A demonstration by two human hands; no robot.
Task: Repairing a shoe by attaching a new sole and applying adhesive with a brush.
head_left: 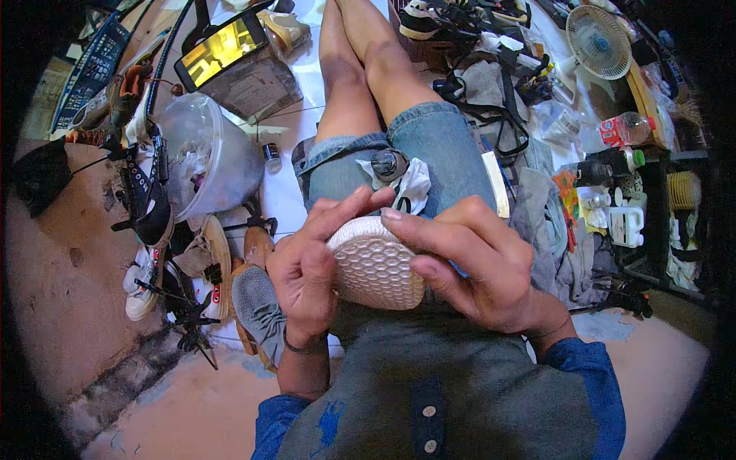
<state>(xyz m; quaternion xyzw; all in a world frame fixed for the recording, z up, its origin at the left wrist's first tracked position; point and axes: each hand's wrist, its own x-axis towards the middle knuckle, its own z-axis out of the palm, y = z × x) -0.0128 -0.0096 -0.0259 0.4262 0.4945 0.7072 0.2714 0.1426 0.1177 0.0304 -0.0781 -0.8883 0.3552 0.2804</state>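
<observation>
A white shoe sole with a honeycomb-patterned surface is held in front of my torso. My left hand grips it from the left side, fingers bent along its edge. On the other side, my right hand holds it with index finger on the upper rim and thumb against the patterned face. Just beyond, on my denim shorts, rest a small dark rounded item and a crumpled white cloth or tissue.
Shoes and a plastic tub crowd the left, below a lit phone beside a box. To the right are bottles, grey cloths, straps, a fan and a dark rack.
</observation>
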